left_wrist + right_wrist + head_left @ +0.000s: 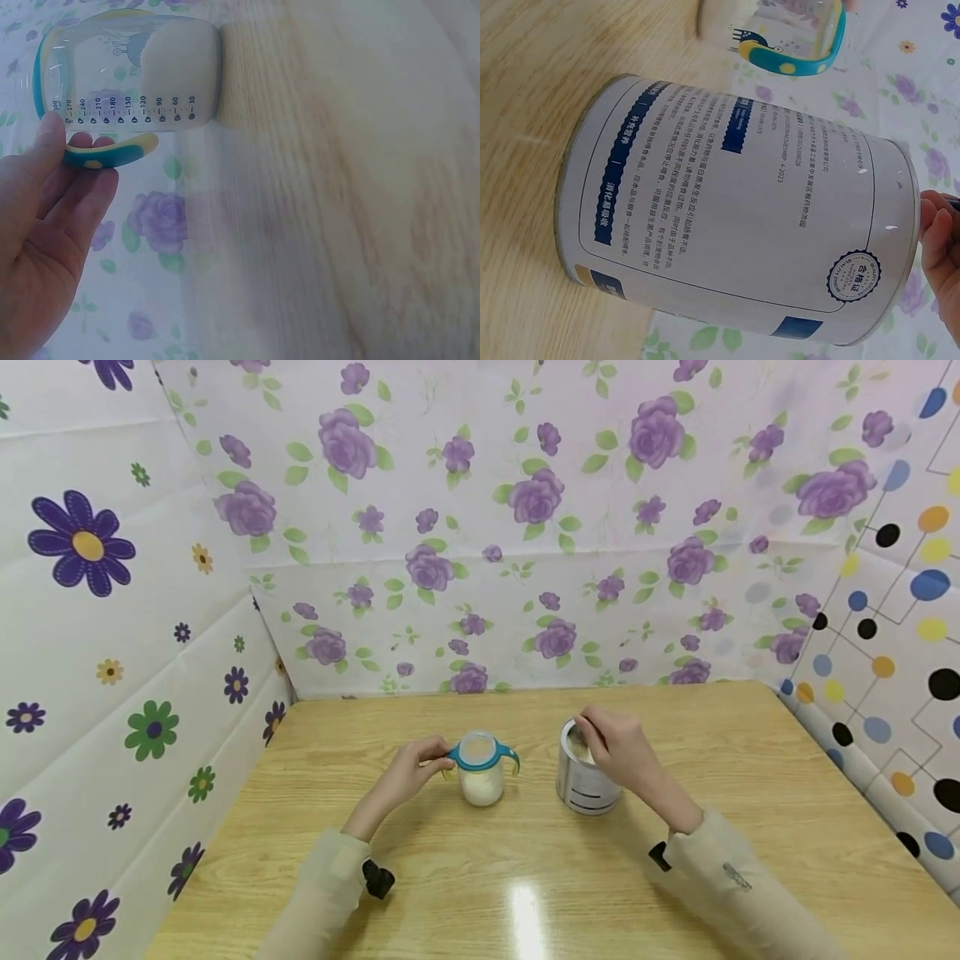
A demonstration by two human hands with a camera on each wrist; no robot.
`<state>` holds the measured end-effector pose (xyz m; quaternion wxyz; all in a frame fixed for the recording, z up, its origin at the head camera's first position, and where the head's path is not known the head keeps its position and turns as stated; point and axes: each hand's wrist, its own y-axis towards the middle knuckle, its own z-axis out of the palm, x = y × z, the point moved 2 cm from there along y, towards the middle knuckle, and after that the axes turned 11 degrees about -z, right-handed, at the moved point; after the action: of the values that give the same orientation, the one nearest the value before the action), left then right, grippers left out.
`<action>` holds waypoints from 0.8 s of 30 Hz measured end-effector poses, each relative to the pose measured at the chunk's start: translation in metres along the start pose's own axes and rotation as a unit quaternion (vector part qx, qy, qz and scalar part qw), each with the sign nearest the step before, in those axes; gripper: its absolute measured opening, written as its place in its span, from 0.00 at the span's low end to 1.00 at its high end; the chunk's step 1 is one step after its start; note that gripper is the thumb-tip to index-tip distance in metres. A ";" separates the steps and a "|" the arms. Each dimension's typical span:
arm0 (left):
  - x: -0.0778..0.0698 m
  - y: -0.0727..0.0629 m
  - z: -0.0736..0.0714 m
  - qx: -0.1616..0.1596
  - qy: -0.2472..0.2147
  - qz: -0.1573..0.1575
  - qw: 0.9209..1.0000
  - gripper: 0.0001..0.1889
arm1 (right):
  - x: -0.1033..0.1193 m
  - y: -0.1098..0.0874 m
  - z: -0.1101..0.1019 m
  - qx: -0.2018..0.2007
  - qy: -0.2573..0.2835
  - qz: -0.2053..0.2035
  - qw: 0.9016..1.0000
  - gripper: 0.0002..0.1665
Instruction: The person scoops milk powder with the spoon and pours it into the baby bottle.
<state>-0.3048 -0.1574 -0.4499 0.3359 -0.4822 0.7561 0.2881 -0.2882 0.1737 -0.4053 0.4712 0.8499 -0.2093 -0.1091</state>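
1. Bottle (482, 787) – clear, blue-collared, partly filled with pale contents – stands upright on the surface (450, 877), left of the can.
2. Left hand (409, 770) pinches the bottle's blue-and-yellow handle (120, 155) between thumb and fingers.
3. Open can (588, 791), white with printed text, stands upright near the bottle, not touching it.
4. Right hand (618, 749) curls over the can's rim, grasping a dark item (952, 202) – mostly hidden.

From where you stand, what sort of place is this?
Most likely a makeshift booth set up around a table, rather than an ordinary kitchen. The wood-grain table is bordered by a purple-rose sheet at the back and a sheet with coloured dots on the right.
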 end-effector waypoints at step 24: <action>0.008 0.003 0.001 -0.011 -0.001 0.010 1.000 0.04 | 0.002 -0.001 -0.017 0.054 0.056 -0.079 0.994 0.13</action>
<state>-0.3092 -0.1596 -0.4564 0.3283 -0.4778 0.7576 0.3001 -0.2795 0.1862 -0.3965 0.4258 0.8926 -0.1206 -0.0864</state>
